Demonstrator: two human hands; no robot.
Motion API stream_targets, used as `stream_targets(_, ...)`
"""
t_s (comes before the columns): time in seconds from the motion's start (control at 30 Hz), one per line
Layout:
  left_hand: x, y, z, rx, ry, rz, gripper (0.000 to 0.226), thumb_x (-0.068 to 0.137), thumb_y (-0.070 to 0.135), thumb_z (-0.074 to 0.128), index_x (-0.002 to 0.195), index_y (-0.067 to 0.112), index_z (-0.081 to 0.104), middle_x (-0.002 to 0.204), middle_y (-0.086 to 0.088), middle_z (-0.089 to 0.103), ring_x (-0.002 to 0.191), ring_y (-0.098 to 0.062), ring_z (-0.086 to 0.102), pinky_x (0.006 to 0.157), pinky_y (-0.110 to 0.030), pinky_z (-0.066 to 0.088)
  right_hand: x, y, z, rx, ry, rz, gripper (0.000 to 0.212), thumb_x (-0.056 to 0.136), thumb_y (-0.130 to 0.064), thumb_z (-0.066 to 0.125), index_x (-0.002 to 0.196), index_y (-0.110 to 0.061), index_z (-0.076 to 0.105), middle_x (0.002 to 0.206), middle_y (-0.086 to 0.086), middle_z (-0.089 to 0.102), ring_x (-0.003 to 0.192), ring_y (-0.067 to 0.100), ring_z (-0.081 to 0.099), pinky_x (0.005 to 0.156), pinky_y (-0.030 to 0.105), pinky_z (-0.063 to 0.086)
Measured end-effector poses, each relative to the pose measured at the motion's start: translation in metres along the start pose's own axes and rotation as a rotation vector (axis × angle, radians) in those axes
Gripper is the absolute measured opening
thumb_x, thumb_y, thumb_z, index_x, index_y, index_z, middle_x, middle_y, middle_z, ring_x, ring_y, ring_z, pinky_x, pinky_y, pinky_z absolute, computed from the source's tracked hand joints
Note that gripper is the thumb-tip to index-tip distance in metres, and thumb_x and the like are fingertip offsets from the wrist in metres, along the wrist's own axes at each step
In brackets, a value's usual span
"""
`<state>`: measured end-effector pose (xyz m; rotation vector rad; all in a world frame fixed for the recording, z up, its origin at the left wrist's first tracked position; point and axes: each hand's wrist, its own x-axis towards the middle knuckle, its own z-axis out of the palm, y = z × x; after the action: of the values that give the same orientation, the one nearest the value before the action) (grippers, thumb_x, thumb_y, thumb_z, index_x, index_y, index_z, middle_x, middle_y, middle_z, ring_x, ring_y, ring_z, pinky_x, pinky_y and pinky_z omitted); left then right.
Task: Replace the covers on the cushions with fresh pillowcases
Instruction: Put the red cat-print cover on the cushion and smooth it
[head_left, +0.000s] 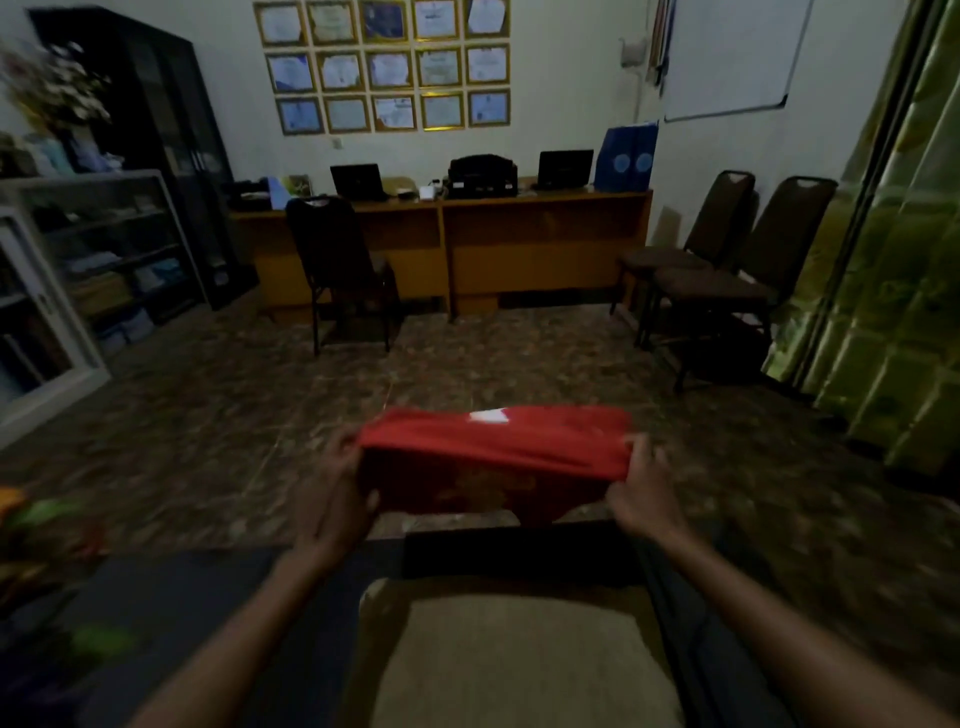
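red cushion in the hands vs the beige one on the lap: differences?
The red cushion is held up in the air, left hand and right hand gripping its ends; the beige cushion lies untouched below. The red one wears a bright cover bunched at its top; the beige one looks plain and pale. Both are rectangular and soft-looking.

dim room | wooden desk (545, 228) | 3 chairs | framed certificates (387, 65)

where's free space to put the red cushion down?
Both hands, left hand and right hand, grip the red cushion. Free: the carpet between it and the desk, and the beige cushion near the lap. Crowded: desk top, chairs on the right.
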<state>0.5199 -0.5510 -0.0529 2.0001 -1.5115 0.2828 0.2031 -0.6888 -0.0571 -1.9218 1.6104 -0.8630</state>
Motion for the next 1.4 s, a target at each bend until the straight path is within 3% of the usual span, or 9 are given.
stream_targets(0.1, -0.080, -0.022, 0.050, -0.037, -0.211, -0.195, 0.049, 0.083, 0.034, 0.061, 0.129, 0.016, 0.061, 0.131, -0.010, 0.056, 0.101, -0.035, 0.065, 0.077, -0.041, 0.054, -0.044, 0.059, 0.044, 0.003, -0.215, 0.198, 0.053, 0.079, -0.015, 0.049, 0.133, -0.015, 0.045, 0.129, 0.022, 0.053, 0.118, 0.038, 0.055, 0.103, 0.042, 0.045)
stream_targets(0.2, -0.130, -0.017, 0.071, -0.117, -0.205, -0.391, 0.037, 0.093, 0.019, 0.061, 0.130, 0.018, 0.058, 0.133, 0.000, 0.051, 0.100, -0.023, 0.060, 0.079, -0.034, 0.048, -0.079, 0.079, 0.059, -0.152, -0.284, 0.247, 0.061, 0.087, -0.029, 0.043, 0.146, -0.028, 0.029, 0.136, 0.017, 0.049, 0.123, 0.036, 0.053, 0.104, 0.042, 0.044)
stream_targets(0.3, -0.145, -0.006, 0.071, -0.266, -0.164, -0.471, 0.034, 0.091, 0.008, 0.061, 0.125, 0.012, 0.060, 0.121, 0.001, 0.052, 0.101, -0.016, 0.054, 0.086, -0.030, 0.042, -0.091, 0.074, 0.054, -0.383, -0.298, 0.166, 0.064, 0.094, -0.025, 0.049, 0.152, -0.024, 0.022, 0.137, 0.014, 0.050, 0.126, 0.032, 0.053, 0.102, 0.038, 0.042)
stream_targets(0.47, -0.166, 0.017, 0.053, -0.300, -0.150, -0.434, 0.031, 0.085, -0.001, 0.062, 0.115, 0.005, 0.063, 0.113, -0.006, 0.054, 0.099, -0.019, 0.054, 0.086, -0.027, 0.039, -0.112, 0.084, 0.032, -0.546, -0.308, 0.065, 0.070, 0.094, -0.024, 0.054, 0.153, -0.011, 0.020, 0.131, 0.015, 0.058, 0.117, 0.033, 0.060, 0.093, 0.038, 0.047)
stream_targets(0.87, -0.253, 0.058, 0.021, -0.374, -0.109, -0.393, 0.036, 0.080, -0.007, 0.056, 0.112, 0.006, 0.063, 0.109, 0.001, 0.050, 0.096, -0.014, 0.051, 0.084, -0.025, 0.039, -0.202, 0.113, -0.018, -0.433, -0.293, 0.010, 0.063, 0.091, -0.016, 0.055, 0.147, -0.012, 0.027, 0.128, 0.022, 0.058, 0.111, 0.038, 0.061, 0.087, 0.039, 0.047)
stream_targets(1.07, -0.224, 0.038, 0.011, -0.330, -0.172, -0.389, 0.037, 0.082, -0.004, 0.052, 0.113, 0.015, 0.059, 0.110, 0.003, 0.046, 0.099, -0.017, 0.053, 0.085, -0.034, 0.050, -0.166, 0.085, -0.030, -0.505, -0.382, -0.014, 0.047, 0.092, -0.017, 0.051, 0.137, -0.016, 0.035, 0.126, 0.017, 0.060, 0.111, 0.034, 0.062, 0.089, 0.038, 0.049)
stream_targets(1.23, -0.158, -0.007, 0.009, -0.151, -0.178, -0.214, 0.047, 0.082, 0.012, 0.068, 0.126, 0.020, 0.058, 0.115, 0.002, 0.047, 0.095, -0.026, 0.060, 0.076, -0.042, 0.052, -0.110, 0.047, -0.018, -0.372, -0.299, 0.032, 0.034, 0.089, -0.018, 0.054, 0.122, -0.020, 0.044, 0.117, 0.019, 0.062, 0.107, 0.037, 0.062, 0.089, 0.041, 0.052)
stream_targets(1.3, -0.134, -0.023, 0.011, -0.028, -0.183, -0.151, 0.048, 0.087, 0.019, 0.065, 0.133, 0.022, 0.052, 0.132, -0.003, 0.045, 0.097, -0.037, 0.062, 0.075, -0.046, 0.052, -0.083, 0.034, -0.002, -0.185, -0.272, 0.105, 0.032, 0.088, -0.011, 0.053, 0.120, -0.015, 0.050, 0.106, 0.019, 0.066, 0.090, 0.034, 0.071, 0.072, 0.039, 0.059)
stream_targets(1.4, -0.116, -0.041, 0.022, 0.183, -0.176, -0.057, 0.041, 0.089, 0.019, 0.061, 0.128, 0.019, 0.048, 0.143, -0.010, 0.041, 0.084, -0.045, 0.065, 0.061, -0.041, 0.044, -0.052, 0.023, 0.031, 0.222, -0.349, 0.326, 0.036, 0.093, 0.008, 0.040, 0.124, -0.004, 0.055, 0.094, 0.020, 0.069, 0.057, 0.027, 0.072, 0.040, 0.028, 0.052)
